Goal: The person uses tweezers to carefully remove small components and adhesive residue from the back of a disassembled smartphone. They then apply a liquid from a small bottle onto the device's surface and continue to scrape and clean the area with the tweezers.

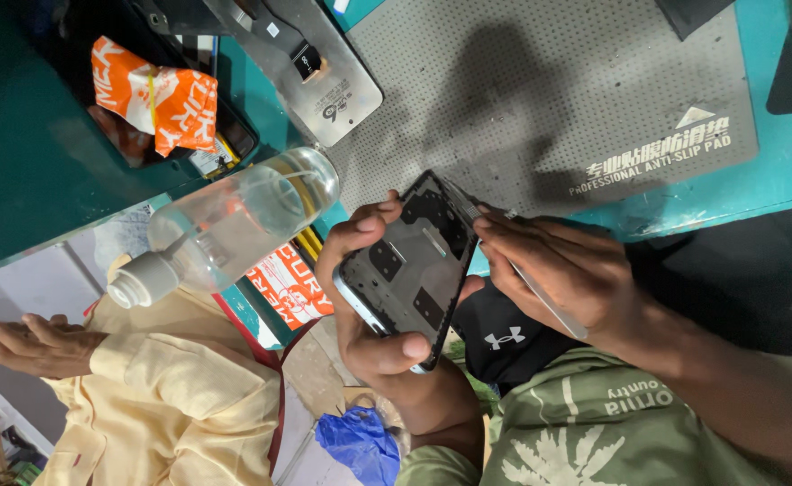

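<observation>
While cradled in left hand (369, 306), phone frame (411, 265) under right-hand tweezers (540, 297).

view: head-worn, single | facing: down, rolled sideways | range: close over hands (468, 288) | backdrop: teal bench (774, 171)

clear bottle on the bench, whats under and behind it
The clear bottle lies on its side over the teal bench edge, with a red-and-white packet below it. The packet's upper part is covered by the bottle.
</observation>
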